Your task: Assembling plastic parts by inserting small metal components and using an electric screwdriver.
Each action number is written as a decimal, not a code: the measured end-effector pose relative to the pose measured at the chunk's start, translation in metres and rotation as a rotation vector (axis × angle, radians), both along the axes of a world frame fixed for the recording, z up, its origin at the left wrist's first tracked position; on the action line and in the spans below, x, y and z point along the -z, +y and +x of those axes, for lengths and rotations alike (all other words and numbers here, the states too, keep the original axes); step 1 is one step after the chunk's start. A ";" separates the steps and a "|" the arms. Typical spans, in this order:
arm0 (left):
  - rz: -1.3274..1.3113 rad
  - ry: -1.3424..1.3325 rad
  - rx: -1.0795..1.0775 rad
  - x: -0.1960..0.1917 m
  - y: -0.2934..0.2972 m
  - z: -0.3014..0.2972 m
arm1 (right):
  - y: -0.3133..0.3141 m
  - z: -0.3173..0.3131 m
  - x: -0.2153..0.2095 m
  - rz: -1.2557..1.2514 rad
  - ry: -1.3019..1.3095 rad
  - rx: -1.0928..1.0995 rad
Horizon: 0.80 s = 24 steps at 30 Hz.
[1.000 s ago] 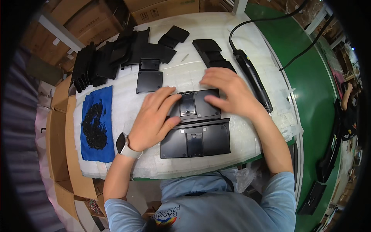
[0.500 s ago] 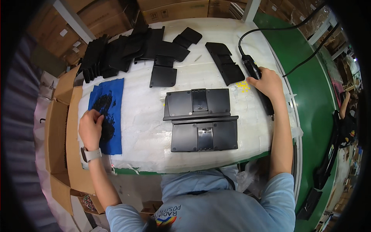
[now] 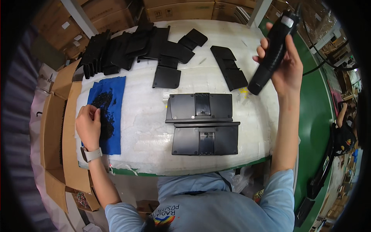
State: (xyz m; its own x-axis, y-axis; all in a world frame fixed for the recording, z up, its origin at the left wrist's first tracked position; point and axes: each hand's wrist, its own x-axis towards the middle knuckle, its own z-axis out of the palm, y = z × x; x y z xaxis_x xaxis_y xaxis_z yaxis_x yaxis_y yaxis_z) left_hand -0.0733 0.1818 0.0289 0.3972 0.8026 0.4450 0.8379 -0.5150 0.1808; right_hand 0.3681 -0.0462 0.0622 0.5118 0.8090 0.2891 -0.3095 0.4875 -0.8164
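we see bare white table [image 3: 143,116] between the blue cloth [image 3: 110,116] and two black panels [image 3: 203,123]; stacked black parts [image 3: 127,48] crowd the far edge.

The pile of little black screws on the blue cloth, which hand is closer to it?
Left. The left hand touches the screw pile on the blue cloth. The right hand is far across the table, raised, gripping a black electric screwdriver.

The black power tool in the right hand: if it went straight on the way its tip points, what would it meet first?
The right hand holds the power tool tilted, tip down-left. It would probably first meet the white table surface beside the stack of black plates; depth is unclear.
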 end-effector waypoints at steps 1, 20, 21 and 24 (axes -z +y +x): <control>0.001 -0.001 -0.003 -0.001 -0.003 0.007 | 0.010 -0.009 -0.012 0.062 0.044 -0.021; -1.538 -0.889 0.728 -0.005 -0.109 0.137 | 0.026 -0.074 -0.024 0.539 0.162 -0.459; -1.534 -0.884 0.724 -0.004 -0.109 0.138 | 0.028 -0.075 -0.022 0.533 0.165 -0.460; -1.446 -0.806 0.704 -0.005 -0.113 0.139 | 0.026 -0.079 -0.018 0.529 0.146 -0.469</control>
State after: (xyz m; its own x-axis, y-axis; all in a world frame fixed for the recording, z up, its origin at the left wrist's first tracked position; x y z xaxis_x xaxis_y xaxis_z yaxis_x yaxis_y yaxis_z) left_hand 0.0654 0.0690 0.0342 0.8625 0.4844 -0.1465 0.0413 0.2211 0.9744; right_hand 0.2895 -0.0198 0.0804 0.2081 0.7237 0.6580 -0.6710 0.5950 -0.4423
